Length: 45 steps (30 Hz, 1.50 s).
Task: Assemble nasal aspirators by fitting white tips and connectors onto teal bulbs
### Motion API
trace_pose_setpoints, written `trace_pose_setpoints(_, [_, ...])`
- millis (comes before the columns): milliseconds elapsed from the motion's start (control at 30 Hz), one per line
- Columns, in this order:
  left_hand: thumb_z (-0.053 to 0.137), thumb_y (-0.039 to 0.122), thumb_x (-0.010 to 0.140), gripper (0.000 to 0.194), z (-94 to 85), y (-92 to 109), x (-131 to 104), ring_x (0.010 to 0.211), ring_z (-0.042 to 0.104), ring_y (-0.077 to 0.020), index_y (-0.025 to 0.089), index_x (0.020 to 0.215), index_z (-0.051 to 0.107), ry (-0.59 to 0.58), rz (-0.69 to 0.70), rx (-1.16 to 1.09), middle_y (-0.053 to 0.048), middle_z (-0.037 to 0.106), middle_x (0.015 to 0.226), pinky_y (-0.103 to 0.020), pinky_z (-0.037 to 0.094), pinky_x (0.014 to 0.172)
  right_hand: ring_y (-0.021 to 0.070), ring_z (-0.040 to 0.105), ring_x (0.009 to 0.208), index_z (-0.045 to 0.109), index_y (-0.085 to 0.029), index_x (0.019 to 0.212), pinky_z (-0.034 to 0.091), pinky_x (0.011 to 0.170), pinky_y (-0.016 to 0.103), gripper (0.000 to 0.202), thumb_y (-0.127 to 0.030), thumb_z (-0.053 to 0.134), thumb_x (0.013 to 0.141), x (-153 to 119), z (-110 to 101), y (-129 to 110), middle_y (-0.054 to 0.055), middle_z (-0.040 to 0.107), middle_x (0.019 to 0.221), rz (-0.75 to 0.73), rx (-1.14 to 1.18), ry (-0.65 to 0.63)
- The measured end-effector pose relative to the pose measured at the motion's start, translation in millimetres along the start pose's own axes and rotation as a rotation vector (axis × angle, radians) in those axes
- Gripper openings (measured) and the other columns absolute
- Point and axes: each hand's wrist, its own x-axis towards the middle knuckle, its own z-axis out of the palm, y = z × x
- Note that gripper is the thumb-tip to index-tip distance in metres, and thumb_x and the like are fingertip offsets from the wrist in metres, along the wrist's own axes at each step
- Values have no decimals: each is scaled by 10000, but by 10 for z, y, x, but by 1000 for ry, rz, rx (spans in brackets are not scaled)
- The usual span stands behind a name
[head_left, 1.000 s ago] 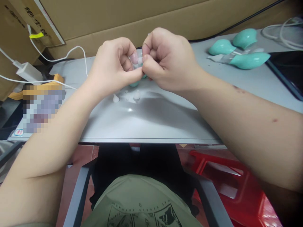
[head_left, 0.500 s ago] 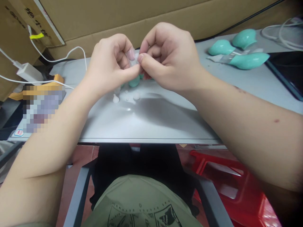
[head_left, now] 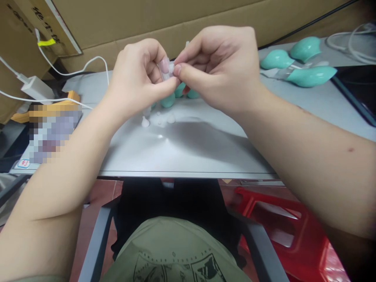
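Observation:
My left hand (head_left: 138, 74) is closed, pinching a small clear plastic piece (head_left: 171, 69) between thumb and forefinger. Thumb and forefinger of my right hand (head_left: 225, 68) meet at the right end of that same piece; the other fingers curl behind. How far it extends inside my left hand is hidden. Just beyond and below the hands sit several teal bulbs (head_left: 168, 101), partly covered by my fingers. Small white teardrop-shaped and round bits lie on the tabletop below them, among them a white teardrop piece (head_left: 145, 122) and a pale round piece (head_left: 171, 117).
At the right of the grey table (head_left: 188, 156) lie more teal bulbs (head_left: 313, 76), one with a clear tube and pale tip. A dark tablet-like device (head_left: 357, 84) is beside them. At left are a white charger (head_left: 38, 89) with cables and a yellow-orange object (head_left: 73, 97). Cardboard (head_left: 164, 23) stands behind.
My right hand has turned and shifted slightly right, its fingers straighter. More of the clear piece and of the teal bulbs behind shows. My left hand keeps its pinch almost in place.

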Motion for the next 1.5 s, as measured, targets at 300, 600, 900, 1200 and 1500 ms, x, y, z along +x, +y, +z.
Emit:
trace_pose_setpoints(300, [1002, 524, 717, 409, 9, 54, -10, 680, 677, -303, 361, 784, 632, -35, -66, 19, -21, 744, 719, -515, 505, 707, 216, 651, 755, 658, -253, 918, 600, 693, 429, 396, -571, 894, 926, 72, -2, -3, 45, 711, 865, 16, -71, -73])
trace_pose_setpoints(600, [844, 345, 754, 212, -39, 136, -55, 636, 731, -302, 356, 764, 632, -83, 11, 64, 19, 756, 681, -519, 527, 739, 229, 629, 840, 606, -259, 892, 596, 846, 409, 241, -345, 829, 922, 70, -49, 27, 23, 647, 822, -37, -238, -125])
trace_pose_setpoints(900, [843, 330, 726, 200, 40, 133, -61, 612, 737, -294, 362, 760, 649, -46, -15, -29, 36, 750, 677, -474, 484, 635, 283, 682, 956, 500, -266, 924, 613, 1000, 450, 239, -285, 738, 912, 29, -68, -102, 25, 703, 942, -23, -433, -75])
trace_pose_setpoints(1200, [982, 495, 723, 374, 73, 124, -37, 595, 668, -278, 343, 774, 643, -26, -76, -79, -2, 713, 651, -477, 483, 603, 287, 638, 868, 475, -282, 921, 584, 969, 463, 207, -337, 669, 874, 25, -78, -74, 34, 588, 846, -60, -402, -88])
trace_pose_setpoints(1500, [1023, 580, 733, 481, 33, 2, 3, 657, 694, -302, 340, 843, 622, -79, -42, -18, -13, 730, 692, -496, 497, 677, 235, 662, 741, 628, -308, 990, 586, 779, 419, 189, -397, 743, 869, 23, -41, 7, -4, 674, 842, -75, -167, -68])
